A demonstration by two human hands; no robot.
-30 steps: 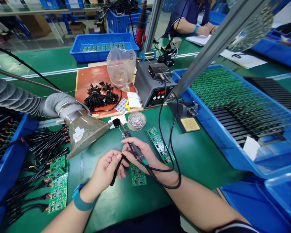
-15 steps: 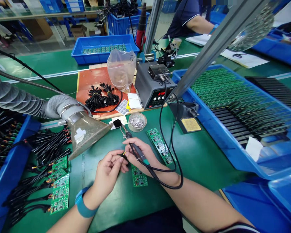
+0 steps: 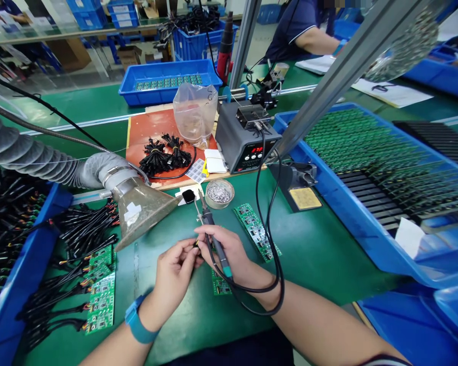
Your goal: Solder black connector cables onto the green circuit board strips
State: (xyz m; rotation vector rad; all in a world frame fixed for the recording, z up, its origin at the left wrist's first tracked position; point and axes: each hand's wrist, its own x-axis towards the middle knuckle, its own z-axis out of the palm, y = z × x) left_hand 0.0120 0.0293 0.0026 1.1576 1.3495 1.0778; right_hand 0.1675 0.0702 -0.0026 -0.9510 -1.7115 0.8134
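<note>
My right hand (image 3: 231,249) is closed around a soldering iron (image 3: 208,217), its tip pointing away from me and a thin metal guide tube alongside. My left hand (image 3: 175,269) is closed, pinching a small black cable end (image 3: 196,244) with a bit of yellow wire. The right hand's fingertips meet it there; most of the cable is hidden by fingers. Below the hands lies a green circuit board (image 3: 222,286), partly covered. To the right, another circuit board (image 3: 254,229) lies at a slant. A round tin (image 3: 219,193) of silvery solder shavings stands beyond the iron's tip.
A fume extractor hood (image 3: 145,211) hangs at left, above boards with black cables (image 3: 101,300). Behind stands the soldering station (image 3: 248,137), with the iron stand (image 3: 297,185) beside it. A blue tray (image 3: 366,244) of boards fills the right. Looped iron cord crosses my right forearm.
The view has shifted slightly, moving the scene right and a little down. My hands stay together; the left fingers have closed in more around the cable end, and the iron stands somewhat steeper.
</note>
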